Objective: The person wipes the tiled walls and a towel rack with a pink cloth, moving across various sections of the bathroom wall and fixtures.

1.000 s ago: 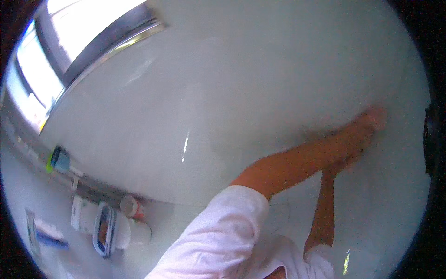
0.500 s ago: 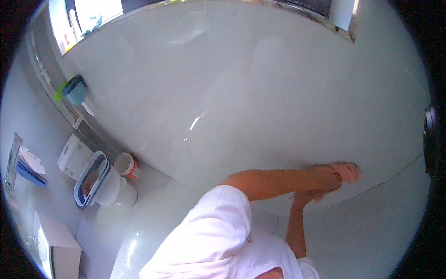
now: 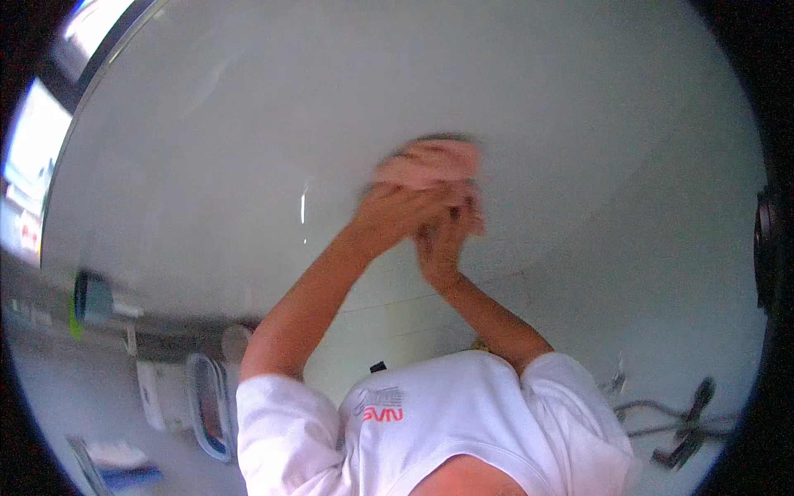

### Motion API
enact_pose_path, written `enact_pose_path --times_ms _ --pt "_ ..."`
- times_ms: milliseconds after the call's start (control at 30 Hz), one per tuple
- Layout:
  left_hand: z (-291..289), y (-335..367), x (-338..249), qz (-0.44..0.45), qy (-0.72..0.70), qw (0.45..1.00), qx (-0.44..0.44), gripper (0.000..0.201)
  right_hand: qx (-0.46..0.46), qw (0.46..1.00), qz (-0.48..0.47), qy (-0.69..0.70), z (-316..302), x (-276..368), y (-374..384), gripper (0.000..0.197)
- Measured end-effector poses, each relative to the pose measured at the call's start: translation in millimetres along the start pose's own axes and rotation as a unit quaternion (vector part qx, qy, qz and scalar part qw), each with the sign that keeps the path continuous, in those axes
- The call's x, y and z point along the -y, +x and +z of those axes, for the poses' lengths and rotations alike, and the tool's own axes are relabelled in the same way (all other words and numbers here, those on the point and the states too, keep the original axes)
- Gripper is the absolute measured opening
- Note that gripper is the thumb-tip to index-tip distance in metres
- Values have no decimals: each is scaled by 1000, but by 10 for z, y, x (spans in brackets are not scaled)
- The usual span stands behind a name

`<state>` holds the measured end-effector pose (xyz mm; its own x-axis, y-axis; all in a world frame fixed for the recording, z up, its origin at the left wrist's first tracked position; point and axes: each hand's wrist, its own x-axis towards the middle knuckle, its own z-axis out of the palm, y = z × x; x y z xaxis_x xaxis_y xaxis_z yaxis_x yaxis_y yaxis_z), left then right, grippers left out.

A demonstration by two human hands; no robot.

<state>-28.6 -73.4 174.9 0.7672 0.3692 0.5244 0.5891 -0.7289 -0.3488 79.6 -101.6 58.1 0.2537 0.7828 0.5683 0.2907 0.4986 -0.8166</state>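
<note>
A folded pink cloth, blurred by motion, lies against the smooth pale grey surface in the upper middle. My left hand reaches in from the lower left and presses on the cloth with its fingers gripping the near edge. Close beside it, my right hand comes up from the lower right, fingers bent against the cloth's lower corner, where the two hands touch. Motion blur hides the exact place of the fingertips.
Bright window openings line the left edge. A blue-grey cup-like holder hangs at lower left, above a white bin with a dark-blue rim. At lower right a dark hose runs near a black fitting.
Both hands and the pink cloth have swept from the right side of the surface to its upper middle. The view has turned, so windows and bin now sit farther left and lower.
</note>
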Motion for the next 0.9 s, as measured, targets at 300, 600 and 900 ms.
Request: enact_pose_path --times_ms 300,600,900 --pt "-429 -1427 319 -29 157 983 89 43 4 989 -113 -91 679 487 -744 48" --pt "-58 -372 -281 -65 26 974 216 40 -34 998 -20 -48 -9 114 -478 48" --pt "1388 1351 -1261 169 -55 983 42 48 -249 966 61 35 -1414 -1208 268 46"
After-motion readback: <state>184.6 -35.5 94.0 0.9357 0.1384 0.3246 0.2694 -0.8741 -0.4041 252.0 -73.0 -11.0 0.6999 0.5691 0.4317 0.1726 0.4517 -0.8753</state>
